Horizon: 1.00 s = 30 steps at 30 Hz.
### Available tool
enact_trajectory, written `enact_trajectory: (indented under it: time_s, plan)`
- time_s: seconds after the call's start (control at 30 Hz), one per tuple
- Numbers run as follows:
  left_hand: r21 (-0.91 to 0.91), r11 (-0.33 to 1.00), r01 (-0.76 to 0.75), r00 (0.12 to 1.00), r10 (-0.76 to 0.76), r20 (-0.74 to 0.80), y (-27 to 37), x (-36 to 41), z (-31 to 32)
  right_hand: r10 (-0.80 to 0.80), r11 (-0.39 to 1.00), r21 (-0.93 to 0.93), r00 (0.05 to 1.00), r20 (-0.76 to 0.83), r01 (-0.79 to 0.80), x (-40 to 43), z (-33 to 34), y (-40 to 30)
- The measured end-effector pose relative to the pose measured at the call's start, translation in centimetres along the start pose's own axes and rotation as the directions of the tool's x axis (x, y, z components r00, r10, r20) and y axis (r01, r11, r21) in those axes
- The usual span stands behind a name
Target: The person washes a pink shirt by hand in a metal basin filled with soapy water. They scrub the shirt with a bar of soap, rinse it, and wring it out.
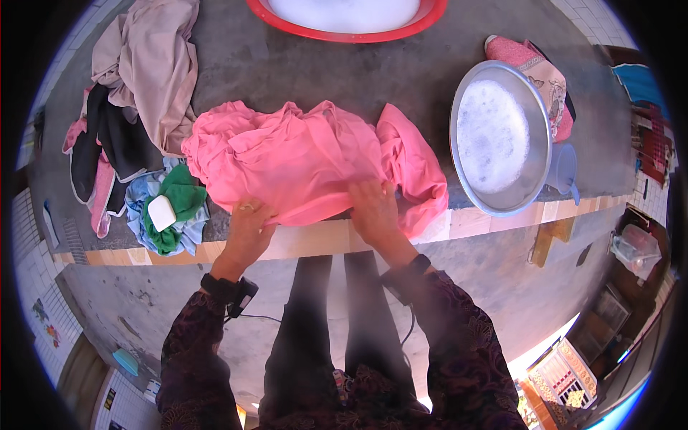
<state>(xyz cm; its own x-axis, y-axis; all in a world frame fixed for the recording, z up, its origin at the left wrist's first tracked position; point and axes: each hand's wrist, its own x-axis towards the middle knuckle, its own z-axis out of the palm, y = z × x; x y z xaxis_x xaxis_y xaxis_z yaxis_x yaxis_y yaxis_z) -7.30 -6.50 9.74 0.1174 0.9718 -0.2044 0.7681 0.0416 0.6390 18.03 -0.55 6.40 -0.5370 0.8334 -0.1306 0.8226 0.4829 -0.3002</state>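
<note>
A bunched pink cloth (290,156) lies along the front edge of the grey counter. My left hand (250,231) grips its near edge, fingers curled over the fabric at the lower left. Farther right, my right hand (373,209) holds the same edge near a fold; some fingertips are hidden in the cloth. Left of the cloth, a white bar of soap (162,213) rests on a green cloth (185,188) over a light blue cloth (137,191). To the right stands a metal basin (540,161) of foamy water.
A red basin (355,37) with suds sits at the far side. Beige fabric (156,70) and black-and-pink garments (118,145) lie at the left. Behind the metal basin are a patterned pink cloth (551,80) and a blue plastic dipper (564,166). The counter's tiled edge (312,240) runs before me.
</note>
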Motion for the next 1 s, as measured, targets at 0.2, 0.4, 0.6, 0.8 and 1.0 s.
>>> enact_trajectory:
  time_s: [0.2,0.4,0.6,0.8,1.0]
  plan:
    - [-0.286,0.954,0.086,0.987,-0.121,-0.107,5.5,-3.2,-9.4,-0.05,0.962,0.261,0.99,-0.133,0.084,-0.3,-5.9,2.5]
    - [-0.101,0.995,0.014,1.0,-0.016,-0.018,4.8,-1.8,-10.1,0.208,0.742,0.67,0.941,-0.267,0.026,2.7,-19.2,1.3]
    - [-0.384,0.892,0.239,0.85,-0.383,-0.361,-3.6,0.9,-11.7,0.292,0.225,0.973,0.95,-0.113,0.047,4.3,-27.5,-0.3]
    - [-0.632,0.742,-0.222,0.734,-0.3,-0.61,0.8,1.9,-24.1,0.125,0.737,0.676,0.978,-0.164,0.019,4.0,-32.7,1.6]
    - [-0.279,0.946,-0.167,0.565,-0.14,-0.813,10.1,2.5,-34.7,0.133,0.743,0.652,0.921,-0.365,0.152,4.1,-39.1,1.9]
